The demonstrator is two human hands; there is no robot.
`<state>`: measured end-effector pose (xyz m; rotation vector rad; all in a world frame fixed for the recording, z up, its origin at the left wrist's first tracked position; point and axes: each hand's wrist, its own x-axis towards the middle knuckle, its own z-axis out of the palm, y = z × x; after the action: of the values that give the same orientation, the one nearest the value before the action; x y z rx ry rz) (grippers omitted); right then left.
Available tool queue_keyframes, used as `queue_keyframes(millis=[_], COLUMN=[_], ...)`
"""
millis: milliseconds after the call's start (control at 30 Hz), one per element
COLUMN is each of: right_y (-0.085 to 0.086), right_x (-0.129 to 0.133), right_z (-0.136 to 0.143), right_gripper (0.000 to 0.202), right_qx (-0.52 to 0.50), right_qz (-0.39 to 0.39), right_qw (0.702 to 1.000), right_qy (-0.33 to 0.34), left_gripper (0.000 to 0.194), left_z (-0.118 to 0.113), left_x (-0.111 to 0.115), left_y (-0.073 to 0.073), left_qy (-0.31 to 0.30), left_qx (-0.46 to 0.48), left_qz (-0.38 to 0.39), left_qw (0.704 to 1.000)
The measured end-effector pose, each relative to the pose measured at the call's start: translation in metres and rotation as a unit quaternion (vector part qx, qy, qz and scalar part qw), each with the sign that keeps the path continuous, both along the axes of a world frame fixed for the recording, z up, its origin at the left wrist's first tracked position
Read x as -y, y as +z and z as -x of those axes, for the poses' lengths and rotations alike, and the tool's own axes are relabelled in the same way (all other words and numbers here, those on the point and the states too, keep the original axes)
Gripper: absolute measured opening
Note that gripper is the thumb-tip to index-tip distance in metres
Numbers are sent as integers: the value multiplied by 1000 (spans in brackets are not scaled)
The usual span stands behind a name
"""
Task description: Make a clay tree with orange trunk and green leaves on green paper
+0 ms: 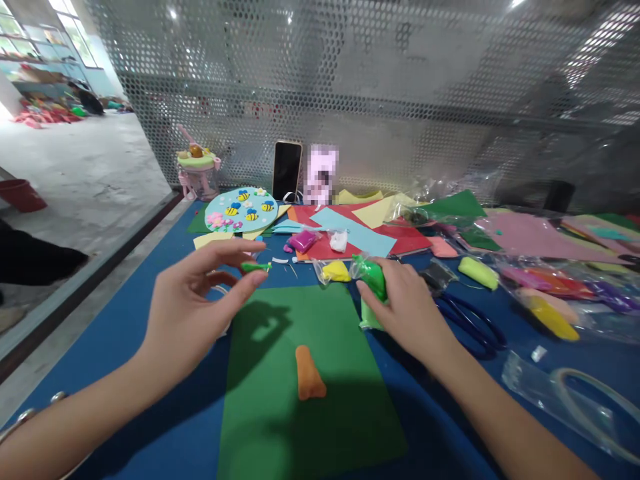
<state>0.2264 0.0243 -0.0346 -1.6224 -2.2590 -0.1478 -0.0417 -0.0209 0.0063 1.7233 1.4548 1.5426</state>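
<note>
Above the green sheet [300, 373], left hand [200, 300] pinches a green clay strip [255, 267] lying crosswise; right hand [405, 303] grips a green clay bag [373, 277].

A perforated metal screen [380, 87] stood as the back wall, catching bright glints of overhead light. To the left lay a bare grey concrete floor [85, 167] with a red basin [20, 195] on it, running back to windows [70, 27] that let in daylight above shelves and heaped coloured goods [45, 110]. A blue table covering [150, 287] spread below the screen, edged by a dark rail [100, 267].
</note>
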Motion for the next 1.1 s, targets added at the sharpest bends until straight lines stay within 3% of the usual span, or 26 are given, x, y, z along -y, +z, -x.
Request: queue_keyframes(millis=[133,200,267,333,400,467,533,633,800,1000,1100], right_y=[-7,-4,4,13,18,18,14,10,14,11,7], right_x=[-16,-10,4,22,37,45,46,40,36,43,45], right_z=[-13,-6,11,31,50,64,70,72,72,74,75], right_gripper=[48,48,43,34,33,27,23,20,21,22,21], right_qx=[37,-37,-183,-354,-478,-560,-617,-678,-721,-766,-777], right_qz=[21,-21,-18,134,266,305,312,295,306,345,377], right_qw=[997,998,982,919,823,754,709,665,615,542,501], right_qy=[-57,-36,38,113,152,158,137,102,92,30,55], left_gripper=[13,8,11,15,17,17,18,26,42,41,34], left_z=[-3,-4,-7,-12,-18,-25,-30,-36,-44,-51,-51], left_x=[0,1,2,2,0,-3,-7,-10,-11,-12,-12], left_y=[-14,-15,-15,-14,-15,-17,-20,-22,-24,-32,-33], left_qy=[-31,-49,-83,-119,-133,-117,-85,-66,-122,-135,-149], left_qx=[-45,-78,-120,-171,-221,-265,-311,-366,-411,-410,-365], left_qz=[7,-14,-81,-169,-238,-284,-325,-326,-239,-250,-270], left_qw=[998,996,986,963,936,914,889,869,871,866,879])
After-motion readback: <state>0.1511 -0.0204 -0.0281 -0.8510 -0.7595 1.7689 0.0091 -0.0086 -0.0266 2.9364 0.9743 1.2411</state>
